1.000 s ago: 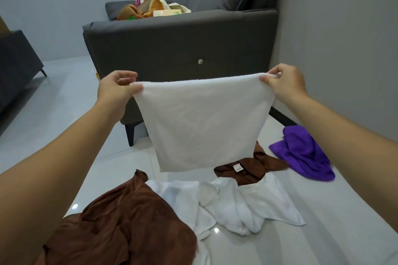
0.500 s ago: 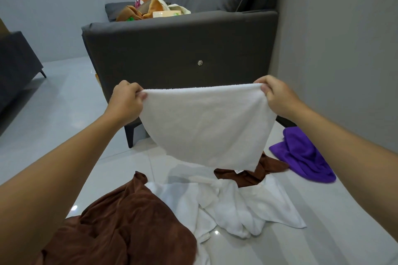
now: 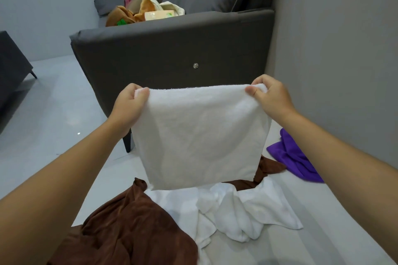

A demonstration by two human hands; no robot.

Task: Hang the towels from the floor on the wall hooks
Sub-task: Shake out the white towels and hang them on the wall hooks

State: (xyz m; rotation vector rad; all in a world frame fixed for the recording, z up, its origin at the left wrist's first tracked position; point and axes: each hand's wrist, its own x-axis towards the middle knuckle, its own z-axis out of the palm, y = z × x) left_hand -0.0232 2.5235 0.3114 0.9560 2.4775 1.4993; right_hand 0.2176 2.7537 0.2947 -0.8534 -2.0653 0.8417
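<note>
A white towel point(image 3: 200, 135) hangs spread flat in the air in front of me. My left hand point(image 3: 129, 107) pinches its top left corner and my right hand point(image 3: 271, 97) pinches its top right corner. Below it on the floor lie a crumpled white towel point(image 3: 237, 208), a large brown towel point(image 3: 133, 232) at the lower left, a smaller brown towel point(image 3: 267, 170) partly hidden behind the held one, and a purple towel point(image 3: 295, 157) by the wall. No wall hooks are in view.
A dark grey sofa point(image 3: 172, 49) stands straight ahead with its armrest toward me; bags and cloths are piled on its seat. A grey wall point(image 3: 344, 49) runs along the right. Another dark piece of furniture point(image 3: 10, 71) sits at the far left on the glossy tile floor.
Both hands have lowered the white towel and drawn a little closer together; its lower edge swung up and has dropped back to hang flat again.
</note>
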